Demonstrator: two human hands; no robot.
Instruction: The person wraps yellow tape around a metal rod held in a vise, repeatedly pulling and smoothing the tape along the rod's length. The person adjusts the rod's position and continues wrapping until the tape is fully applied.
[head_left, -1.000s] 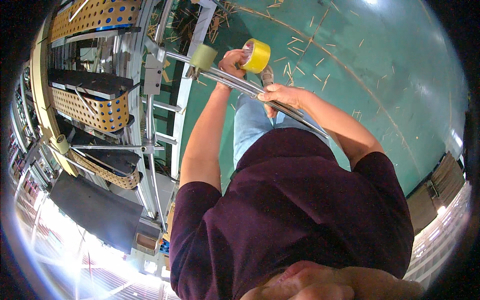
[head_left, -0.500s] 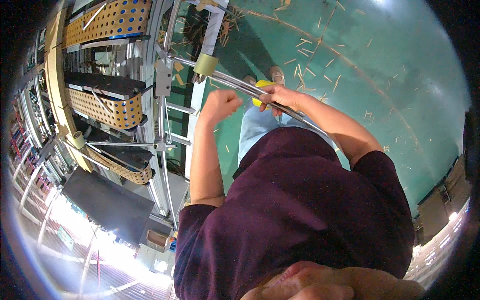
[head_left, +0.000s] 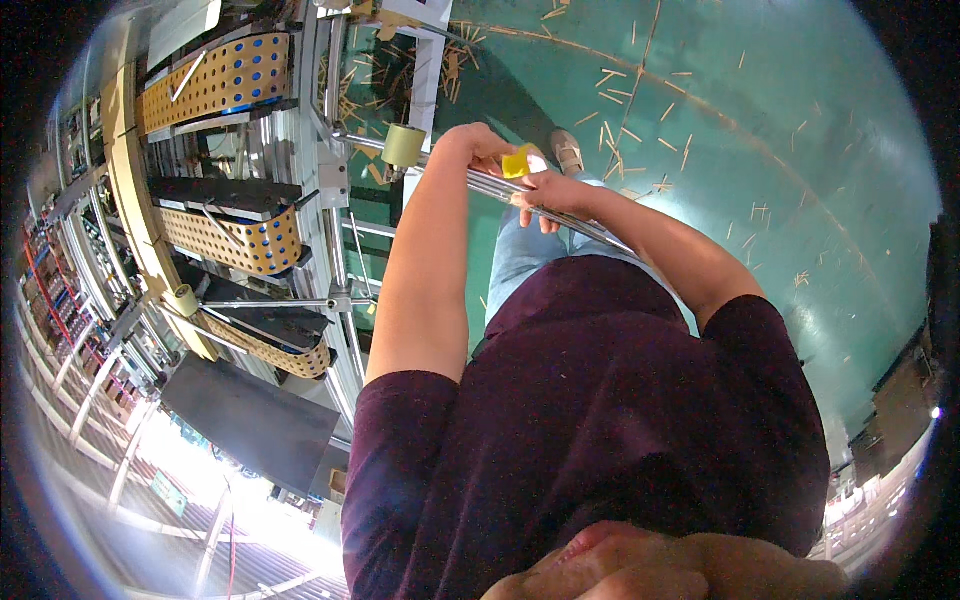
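Note:
A small bright yellow piece [head_left: 515, 163], thin and flat-looking, sits between my two hands; its exact kind cannot be made out. Fingers of my left hand [head_left: 478, 146] are closed at its left edge, partly hidden behind the wrist. My right hand [head_left: 553, 195] wraps round the long shiny metal rods [head_left: 492, 184], its thumb close under the yellow piece and its fingertips showing below the rods. These rods slant from the machine frame past my waist. A pale green roller [head_left: 403, 146] is on them near the frame, left of my left forearm.
The machine on the left carries perforated tan belts [head_left: 230, 240], metal bars and a dark flat panel [head_left: 250, 415]. Another pale roller [head_left: 182, 300] is farther down it. Thin wooden sticks [head_left: 612, 97] lie scattered on the green floor [head_left: 780, 160].
My left hand has moved right and away from me, over the rods, to the yellow piece. The yellow piece now shows above the rods, nearer the left hand. The right hand stays on the rods.

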